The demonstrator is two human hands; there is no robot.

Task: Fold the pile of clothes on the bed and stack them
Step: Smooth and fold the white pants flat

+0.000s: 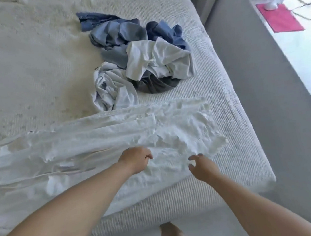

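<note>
A long white garment (103,141) lies spread across the near part of the bed (31,63), wrinkled, running from the left edge of view to the right. My left hand (135,158) rests on its near right part with fingers curled into the cloth. My right hand (201,165) hovers at the garment's near right corner, fingers loosely curled, thumb and forefinger apart. Behind the garment sits a loose pile of clothes (137,56): blue pieces at the back, white ones in front, a dark grey one underneath.
The bed's corner (261,176) drops off to the right onto a grey floor (260,69). A pink mat (280,19) with a white stand lies at the far right. My bare feet (169,234) stand at the bed's near edge.
</note>
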